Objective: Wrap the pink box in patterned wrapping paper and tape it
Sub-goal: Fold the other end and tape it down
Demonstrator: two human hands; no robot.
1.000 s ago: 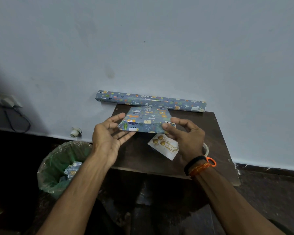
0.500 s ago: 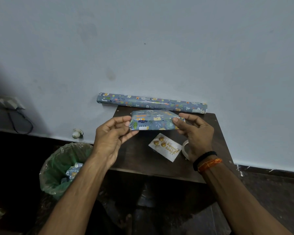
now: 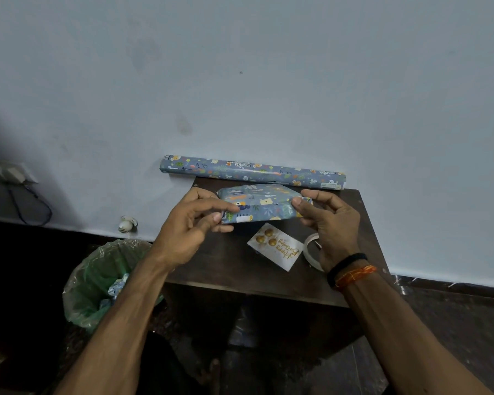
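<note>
Since the earlier frames, the wrapped box (image 3: 264, 205) has been tilted from showing its broad face to lying flatter, long edge toward the camera, raised above the dark table (image 3: 226, 260). Left hand (image 3: 188, 226) pinches its left end with thumb and curled fingers; right hand (image 3: 330, 223) pinches the right end likewise. Wrapping paper roll (image 3: 253, 172) lies against the wall at the table's rear. Below the box lies a card (image 3: 275, 246) with gold script, not legible, and beside it a tape roll (image 3: 311, 252).
</note>
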